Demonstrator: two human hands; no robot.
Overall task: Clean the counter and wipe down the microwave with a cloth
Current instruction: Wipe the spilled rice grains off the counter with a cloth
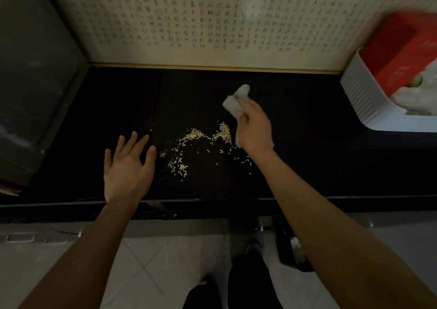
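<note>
A black counter stretches across the view, with pale yellow crumbs scattered over its middle. My right hand is shut on a bunched white cloth, which sticks out beyond my fingers just right of and behind the crumbs. My left hand lies flat on the counter with fingers spread, left of the crumbs, holding nothing. A dark grey appliance, perhaps the microwave, stands at the far left, seen only from its side.
A white ribbed basket holding a red box sits at the counter's right end. A wall panel covered in printed characters runs behind. Below the front edge are a tiled floor and my feet.
</note>
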